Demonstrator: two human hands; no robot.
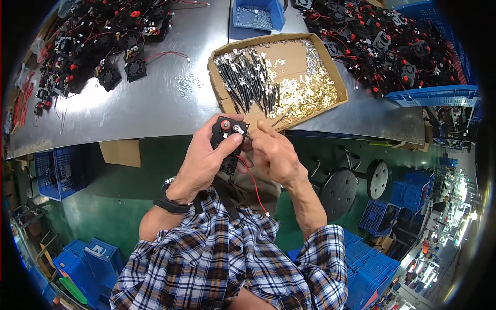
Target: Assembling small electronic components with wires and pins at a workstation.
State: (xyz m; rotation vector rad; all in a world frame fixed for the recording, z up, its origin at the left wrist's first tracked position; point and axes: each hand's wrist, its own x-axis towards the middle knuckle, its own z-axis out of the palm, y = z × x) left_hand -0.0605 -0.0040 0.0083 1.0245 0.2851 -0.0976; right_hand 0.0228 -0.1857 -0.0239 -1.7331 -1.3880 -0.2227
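Black plastic, boxy with a flat dark top, makes up the unit gripped in the left hand, held just off the surface's front edge, near the cardboard tray's closest corner. On top sit a glossy red-ringed post and a shiny flat metal lug, the left thumb pressing just below the lug. The right hand is at the unit's right side, its fingers curled in close; what they pinch is mostly hidden, so I cannot tell whether they are closed on anything. A thin red wire droops below, ending in a small white plug.

Brushed, reflective steel forms the surface. Along its front edge the creased tray carries slim black leads with silvery ends and a glittering heap of brass-coloured lugs. Left of it lie loose small metal pieces. At the far edge stands a smooth blue bin; tangled black-and-red parts heap toward the far left corner and far right corner.
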